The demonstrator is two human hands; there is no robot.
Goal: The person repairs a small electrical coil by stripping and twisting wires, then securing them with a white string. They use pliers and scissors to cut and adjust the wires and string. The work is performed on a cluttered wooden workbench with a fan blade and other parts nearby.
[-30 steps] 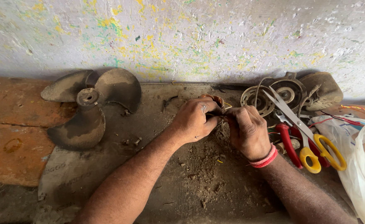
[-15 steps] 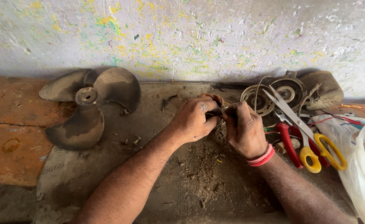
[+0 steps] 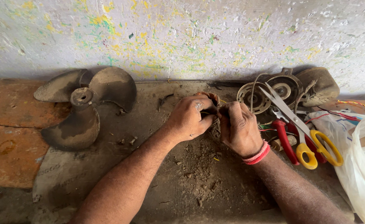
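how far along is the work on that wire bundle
Done: the fan blade lies off to the side, and motor parts sit by the wall. In hand: left hand and right hand grip a small wire bundle. Left: cannot tell; scissors lie unused.

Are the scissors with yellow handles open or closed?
Closed. The steel scissors with yellow handles lie with both blades together in one line, handle loops close side by side.
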